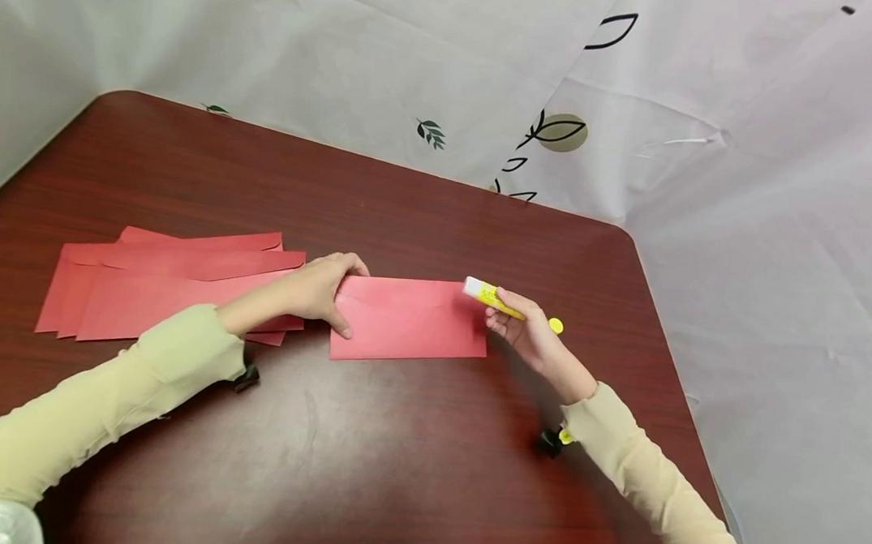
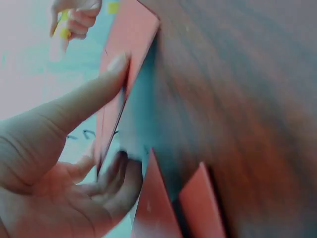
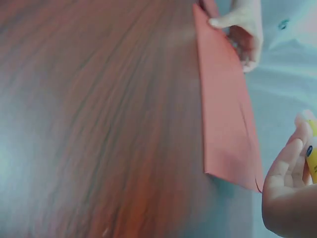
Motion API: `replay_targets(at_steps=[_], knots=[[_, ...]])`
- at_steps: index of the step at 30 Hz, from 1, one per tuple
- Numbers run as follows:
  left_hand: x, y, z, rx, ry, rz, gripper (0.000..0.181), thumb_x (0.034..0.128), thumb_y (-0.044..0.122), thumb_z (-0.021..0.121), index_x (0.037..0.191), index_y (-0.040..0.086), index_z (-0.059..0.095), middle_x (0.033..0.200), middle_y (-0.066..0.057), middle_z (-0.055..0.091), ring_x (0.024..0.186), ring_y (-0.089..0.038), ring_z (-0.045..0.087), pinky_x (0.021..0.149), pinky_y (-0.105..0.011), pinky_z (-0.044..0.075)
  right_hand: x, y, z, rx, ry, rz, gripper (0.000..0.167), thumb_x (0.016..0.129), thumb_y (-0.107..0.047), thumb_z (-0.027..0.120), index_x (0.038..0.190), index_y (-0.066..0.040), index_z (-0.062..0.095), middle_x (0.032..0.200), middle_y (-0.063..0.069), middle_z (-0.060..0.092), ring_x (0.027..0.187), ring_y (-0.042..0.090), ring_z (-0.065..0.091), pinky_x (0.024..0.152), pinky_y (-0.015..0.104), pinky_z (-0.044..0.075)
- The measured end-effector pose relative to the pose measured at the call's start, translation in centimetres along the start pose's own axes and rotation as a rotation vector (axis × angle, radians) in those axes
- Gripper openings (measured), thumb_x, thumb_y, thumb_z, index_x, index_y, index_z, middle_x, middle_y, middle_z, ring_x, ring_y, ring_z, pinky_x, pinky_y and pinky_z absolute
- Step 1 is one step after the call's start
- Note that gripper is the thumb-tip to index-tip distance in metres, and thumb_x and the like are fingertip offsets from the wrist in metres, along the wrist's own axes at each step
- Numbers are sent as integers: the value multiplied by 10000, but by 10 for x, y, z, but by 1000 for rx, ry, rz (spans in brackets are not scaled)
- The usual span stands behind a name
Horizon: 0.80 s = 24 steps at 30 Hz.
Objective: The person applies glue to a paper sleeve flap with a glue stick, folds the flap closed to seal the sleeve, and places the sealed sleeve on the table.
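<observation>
My left hand grips the left end of a red envelope, thumb across its front and fingers over the top edge and behind. In the left wrist view the envelope is tilted, with the thumb pressed against it. My right hand holds a yellow glue stick whose white end points left, close to the envelope's upper right corner. In the right wrist view the glue stick is partly cut off by the frame's edge, apart from the envelope.
Several overlapping red envelopes lie on the left of the dark wooden table, partly behind my left forearm. A small round yellow piece sits just beyond my right hand. A white patterned sheet hangs behind the table.
</observation>
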State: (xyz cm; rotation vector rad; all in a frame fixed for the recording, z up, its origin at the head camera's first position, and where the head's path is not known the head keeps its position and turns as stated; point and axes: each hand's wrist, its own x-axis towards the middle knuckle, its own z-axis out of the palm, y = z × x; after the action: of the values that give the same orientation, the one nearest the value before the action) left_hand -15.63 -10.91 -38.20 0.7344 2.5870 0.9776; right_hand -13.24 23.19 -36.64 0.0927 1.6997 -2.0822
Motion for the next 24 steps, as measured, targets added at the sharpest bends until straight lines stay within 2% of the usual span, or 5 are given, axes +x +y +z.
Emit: replay_targets(at_steps=[4, 8, 12, 17, 24], knots=[[-19, -4, -13, -182, 15, -49, 616, 692, 178, 864, 1197, 62, 531, 990, -104, 647, 791, -195, 586, 720, -325, 468, -10, -6, 8, 26, 9, 5, 286, 999, -205, 401, 855, -137, 639, 713, -34, 562, 660, 80, 536, 682, 171, 486], [-37, -10, -31, -378, 39, -98, 564, 776, 156, 803, 1258, 51, 530, 724, -6, 537, 609, -113, 513, 615, -249, 451, -19, -8, 11, 66, -24, 23, 259, 1010, -216, 410, 879, -123, 612, 729, -21, 512, 667, 88, 505, 668, 176, 469], [-54, -17, -53, -521, 168, -163, 567, 833, 135, 749, 1328, 35, 490, 725, 81, 558, 662, -55, 590, 652, -202, 511, -26, -10, 13, 159, -68, 110, 220, 1026, -262, 409, 928, -119, 544, 707, -15, 504, 648, 94, 500, 637, 175, 447], [-81, -35, -81, -581, 323, -299, 559, 882, 178, 699, 1382, 132, 451, 823, 189, 648, 748, 7, 631, 696, -183, 553, -35, -9, 17, 164, -106, 178, 186, 1018, -294, 448, 976, -121, 501, 723, -16, 498, 638, 89, 501, 623, 170, 449], [-126, -89, -106, -609, 372, -432, 541, 902, 214, 669, 1388, 332, 464, 881, 313, 609, 756, 67, 633, 651, -177, 557, -40, -7, 18, 149, -109, 157, 188, 1023, -281, 437, 960, -131, 531, 738, -22, 477, 634, 84, 469, 605, 181, 406]])
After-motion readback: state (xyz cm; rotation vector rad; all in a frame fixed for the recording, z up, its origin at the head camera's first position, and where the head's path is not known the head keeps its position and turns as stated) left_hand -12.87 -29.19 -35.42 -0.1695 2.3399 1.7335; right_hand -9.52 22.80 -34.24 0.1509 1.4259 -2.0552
